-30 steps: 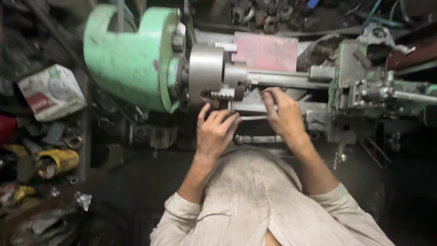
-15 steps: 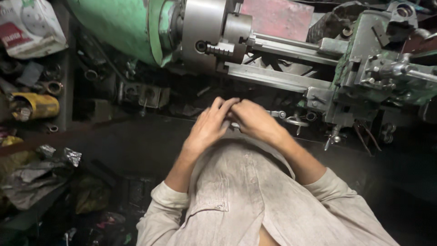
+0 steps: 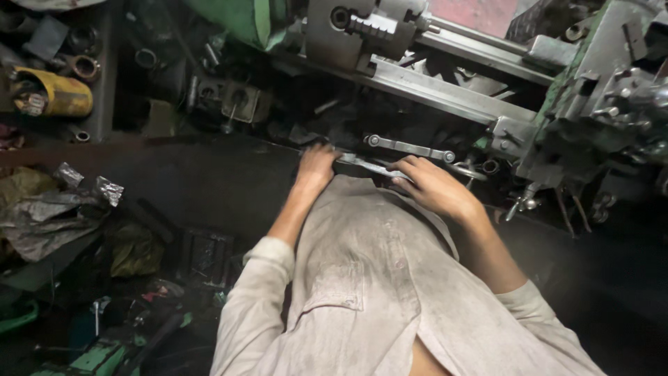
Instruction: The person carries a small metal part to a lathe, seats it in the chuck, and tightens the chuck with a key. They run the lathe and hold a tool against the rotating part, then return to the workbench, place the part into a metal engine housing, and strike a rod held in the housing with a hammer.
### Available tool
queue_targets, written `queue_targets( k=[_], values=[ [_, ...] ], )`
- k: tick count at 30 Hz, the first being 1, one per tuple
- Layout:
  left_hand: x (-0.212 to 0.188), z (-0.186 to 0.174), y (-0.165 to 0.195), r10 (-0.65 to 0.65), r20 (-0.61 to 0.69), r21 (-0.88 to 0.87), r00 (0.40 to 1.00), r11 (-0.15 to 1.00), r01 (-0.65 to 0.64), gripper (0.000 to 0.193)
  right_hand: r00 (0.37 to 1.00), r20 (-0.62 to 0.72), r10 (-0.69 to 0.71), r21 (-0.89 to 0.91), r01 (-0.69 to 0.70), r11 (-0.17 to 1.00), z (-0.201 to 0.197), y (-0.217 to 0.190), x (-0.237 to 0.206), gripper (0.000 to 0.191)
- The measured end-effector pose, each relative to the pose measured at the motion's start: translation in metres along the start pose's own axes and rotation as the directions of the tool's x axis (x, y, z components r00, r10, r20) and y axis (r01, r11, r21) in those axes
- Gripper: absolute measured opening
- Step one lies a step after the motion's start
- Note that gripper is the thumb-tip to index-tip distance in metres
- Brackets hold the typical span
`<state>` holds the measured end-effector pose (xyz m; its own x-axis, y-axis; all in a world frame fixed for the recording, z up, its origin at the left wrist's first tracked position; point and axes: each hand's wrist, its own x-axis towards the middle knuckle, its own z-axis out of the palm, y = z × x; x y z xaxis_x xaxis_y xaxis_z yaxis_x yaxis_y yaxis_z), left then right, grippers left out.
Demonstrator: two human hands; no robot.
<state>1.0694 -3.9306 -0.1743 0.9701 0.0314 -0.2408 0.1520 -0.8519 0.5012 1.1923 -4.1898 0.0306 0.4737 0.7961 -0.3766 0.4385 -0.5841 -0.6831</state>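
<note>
I stand at a green lathe with a steel chuck (image 3: 362,28) at the top of the view. Both hands are low, close against my shirt, in front of the lathe bed (image 3: 445,94). My left hand (image 3: 316,167) grips the left end of a flat grey metal bar (image 3: 365,164), fingers curled over it. My right hand (image 3: 431,188) closes over the bar's right end and hides that end. The bar lies roughly level between the two hands, just below a linked lever (image 3: 407,147) on the machine's front.
The lathe carriage (image 3: 605,104) with handles and levers juts out at the right. A yellow can (image 3: 59,94) and metal rings lie on a shelf at upper left. Crumpled foil and plastic (image 3: 56,209) and scattered tools fill the dark floor at left.
Both hands came down from the chuck and the bed to my waist, and now hold the bar between them. The view tilted down, so the lathe sits higher in the frame.
</note>
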Motion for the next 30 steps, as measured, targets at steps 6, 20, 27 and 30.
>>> queue_targets(
  k=[6, 20, 27, 30],
  values=[
    [0.041, 0.032, -0.037, 0.157, -0.338, 0.094, 0.928, 0.987, -0.132, 0.032, 0.998, 0.061, 0.005, 0.032, -0.007, 0.999, 0.008, -0.010, -0.010, 0.033],
    [0.040, 0.030, -0.069, 0.127, -0.212, 0.133, 0.969, 0.986, -0.100, 0.026, 0.995, -0.057, 0.086, 0.036, -0.084, 0.996, 0.024, 0.018, -0.032, 0.037],
    [0.068, 0.072, -0.030, 0.112, -0.011, 0.265, 0.994, 0.959, -0.105, 0.015, 0.992, -0.056, 0.110, 0.055, -0.106, 0.993, 0.021, 0.011, -0.033, 0.037],
    [0.069, 0.075, -0.036, 0.165, 0.022, 0.284, 0.986, 0.945, -0.165, 0.009, 0.990, -0.082, 0.114, 0.080, -0.108, 0.991, 0.019, 0.016, -0.039, 0.038]
  ],
)
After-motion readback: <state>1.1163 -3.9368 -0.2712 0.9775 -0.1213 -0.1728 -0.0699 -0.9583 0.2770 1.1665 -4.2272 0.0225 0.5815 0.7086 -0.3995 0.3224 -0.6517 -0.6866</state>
